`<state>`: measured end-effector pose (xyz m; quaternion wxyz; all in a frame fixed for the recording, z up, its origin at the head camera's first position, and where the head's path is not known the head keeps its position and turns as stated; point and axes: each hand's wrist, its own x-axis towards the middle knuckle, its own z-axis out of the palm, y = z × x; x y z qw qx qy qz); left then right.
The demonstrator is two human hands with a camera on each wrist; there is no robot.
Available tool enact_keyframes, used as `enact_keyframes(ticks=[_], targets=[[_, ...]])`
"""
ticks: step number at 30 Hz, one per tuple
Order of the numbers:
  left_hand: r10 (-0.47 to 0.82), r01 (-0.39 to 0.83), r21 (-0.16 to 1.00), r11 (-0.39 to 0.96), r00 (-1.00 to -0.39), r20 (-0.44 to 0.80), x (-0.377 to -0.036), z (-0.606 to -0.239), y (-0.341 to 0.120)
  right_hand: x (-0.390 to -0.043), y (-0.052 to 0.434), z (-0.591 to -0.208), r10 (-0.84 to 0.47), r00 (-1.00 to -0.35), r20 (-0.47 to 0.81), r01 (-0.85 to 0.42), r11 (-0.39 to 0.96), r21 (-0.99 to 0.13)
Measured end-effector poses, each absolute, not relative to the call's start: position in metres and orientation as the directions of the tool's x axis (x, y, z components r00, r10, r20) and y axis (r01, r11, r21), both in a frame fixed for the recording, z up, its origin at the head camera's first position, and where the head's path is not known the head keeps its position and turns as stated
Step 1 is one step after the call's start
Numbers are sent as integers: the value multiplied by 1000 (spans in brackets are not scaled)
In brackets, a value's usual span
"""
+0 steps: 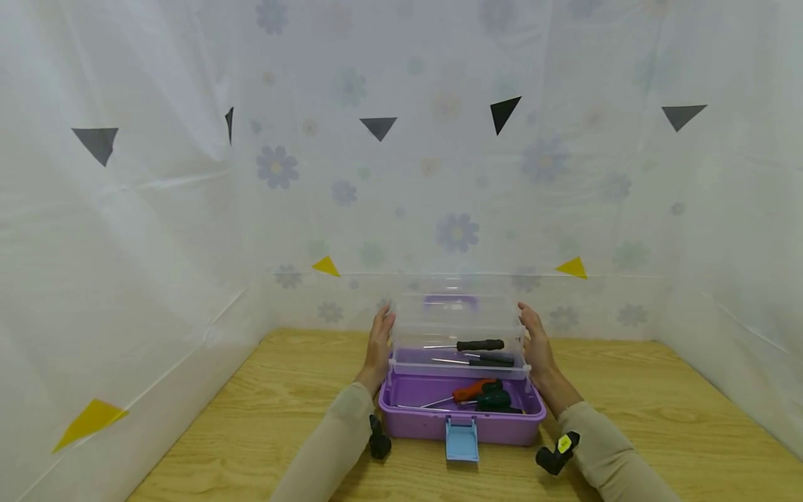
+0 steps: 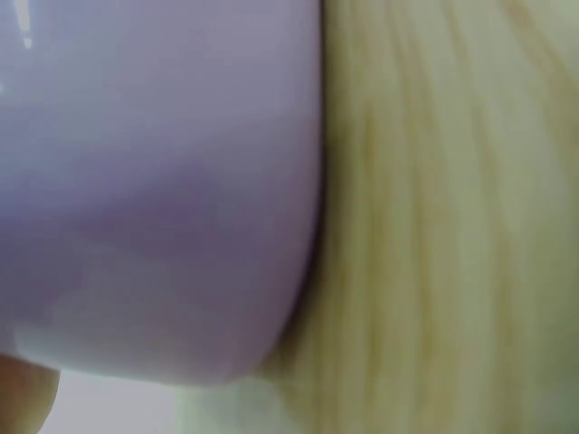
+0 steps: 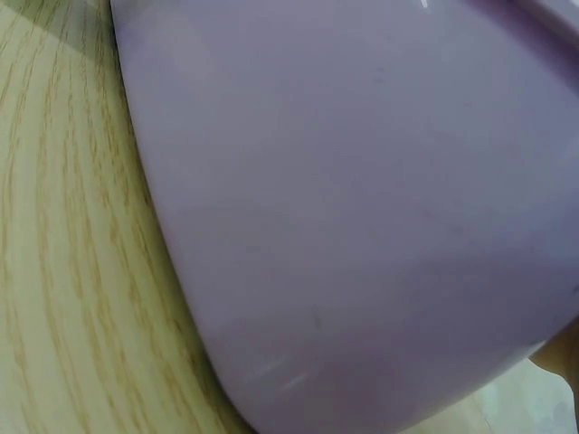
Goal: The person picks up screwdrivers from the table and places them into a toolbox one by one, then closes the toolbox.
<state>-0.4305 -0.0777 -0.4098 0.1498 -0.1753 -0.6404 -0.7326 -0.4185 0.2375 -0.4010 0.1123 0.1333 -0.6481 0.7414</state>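
A purple toolbox (image 1: 489, 424) stands on the wooden table (image 1: 238, 418), its clear lid (image 1: 458, 314) raised and a blue latch (image 1: 461, 439) hanging at the front. A clear lift-out tray (image 1: 408, 359) with black-handled screwdrivers (image 1: 479, 345) sits across the top. Below it lie an orange-handled screwdriver (image 1: 472, 390) and a dark green one (image 1: 494, 400). My left hand (image 1: 380, 341) lies flat against the tray's left end, my right hand (image 1: 534, 338) against its right end, fingers straight. Both wrist views show only the purple box wall (image 2: 154, 181) (image 3: 362, 208) close up.
White flowered sheeting (image 1: 188, 209) walls the table on the left, back and right. Bare wood (image 1: 677, 418) lies to either side of the box and in front of it.
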Motion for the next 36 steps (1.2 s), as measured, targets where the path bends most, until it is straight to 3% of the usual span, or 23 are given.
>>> enact_keyframes(ticks=[9,16,30,36], targets=[[8,378,912,-161,-923,384,-430,-407,-78,-416,238,-400,-8,-938,347,-344,-115,-932],[16,373,902,-219,-923,385,-430,-407,-77,-414,237,-399,-16,-925,379,-373,-139,-917],[35,386,905,-179,-917,398,-429,-409,-77,-416,234,-397,18,-951,308,-305,-200,-931],[38,392,899,-194,-913,407,-432,-410,-75,-416,238,-399,12,-934,358,-354,-172,-919]])
